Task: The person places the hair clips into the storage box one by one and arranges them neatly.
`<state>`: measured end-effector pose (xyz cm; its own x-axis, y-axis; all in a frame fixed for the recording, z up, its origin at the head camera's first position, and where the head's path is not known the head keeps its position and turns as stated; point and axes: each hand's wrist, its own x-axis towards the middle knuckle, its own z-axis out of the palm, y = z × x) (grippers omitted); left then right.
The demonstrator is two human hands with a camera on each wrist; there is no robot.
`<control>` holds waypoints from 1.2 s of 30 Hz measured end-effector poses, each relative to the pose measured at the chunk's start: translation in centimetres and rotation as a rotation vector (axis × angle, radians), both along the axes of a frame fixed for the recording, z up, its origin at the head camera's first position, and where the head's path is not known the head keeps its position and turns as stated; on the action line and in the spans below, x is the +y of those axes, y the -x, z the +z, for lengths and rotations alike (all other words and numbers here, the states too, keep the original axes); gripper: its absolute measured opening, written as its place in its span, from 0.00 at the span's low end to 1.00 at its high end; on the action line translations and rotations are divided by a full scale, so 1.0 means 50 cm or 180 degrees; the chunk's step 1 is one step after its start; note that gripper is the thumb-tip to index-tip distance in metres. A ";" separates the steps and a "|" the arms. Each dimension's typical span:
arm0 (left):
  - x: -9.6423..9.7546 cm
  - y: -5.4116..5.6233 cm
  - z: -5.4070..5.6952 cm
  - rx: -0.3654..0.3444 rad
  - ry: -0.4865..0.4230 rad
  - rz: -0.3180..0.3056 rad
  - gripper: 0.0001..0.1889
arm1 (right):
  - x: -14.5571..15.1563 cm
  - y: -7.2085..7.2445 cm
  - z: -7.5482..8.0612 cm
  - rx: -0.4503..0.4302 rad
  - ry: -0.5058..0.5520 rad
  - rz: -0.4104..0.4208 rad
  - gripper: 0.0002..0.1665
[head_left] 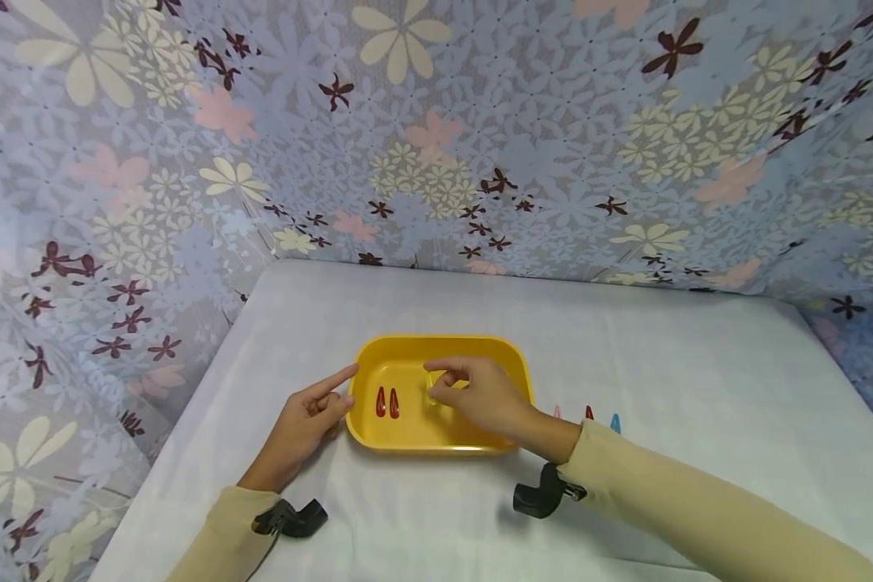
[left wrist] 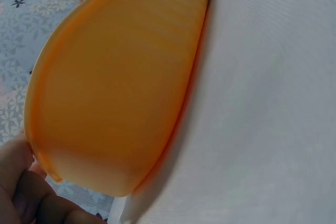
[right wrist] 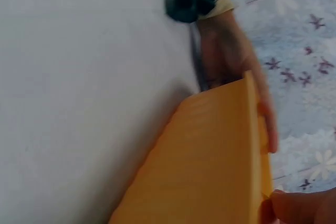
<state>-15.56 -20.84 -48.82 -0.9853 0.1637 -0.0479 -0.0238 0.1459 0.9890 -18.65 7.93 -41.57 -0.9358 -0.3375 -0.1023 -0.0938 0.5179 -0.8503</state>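
Observation:
A yellow tray (head_left: 436, 446) sits on the white-covered table, with two red hair clips (head_left: 388, 402) side by side in its left half. My left hand (head_left: 307, 424) holds the tray's left rim, index finger stretched out along it and thumb on the edge; the other fingers are curled. Over the middle of the tray, my right hand (head_left: 483, 396) pinches a yellow hair clip (head_left: 430, 386) between thumb and index finger. The clip stands roughly upright, and its lower end is hard to make out against the yellow floor.
Right of the tray, a pink hair clip (head_left: 557, 412), a red one (head_left: 589, 413) and a blue one (head_left: 615, 423) lie on the table, partly hidden by my right forearm. Flowered cloth (head_left: 436, 162) hangs behind the table. Black wrist cameras (head_left: 541, 497) stick out from both sleeves.

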 end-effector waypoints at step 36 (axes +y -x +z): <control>0.000 0.002 0.000 -0.0025 0.0047 0.0017 0.27 | -0.080 0.042 -0.066 -0.0138 -0.0554 0.0308 0.14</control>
<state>-15.68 -20.81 -48.83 -0.9858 0.1578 -0.0581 -0.0325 0.1603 0.9865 -20.76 3.92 -44.85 -0.8932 -0.3995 -0.2064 -0.1156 0.6477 -0.7531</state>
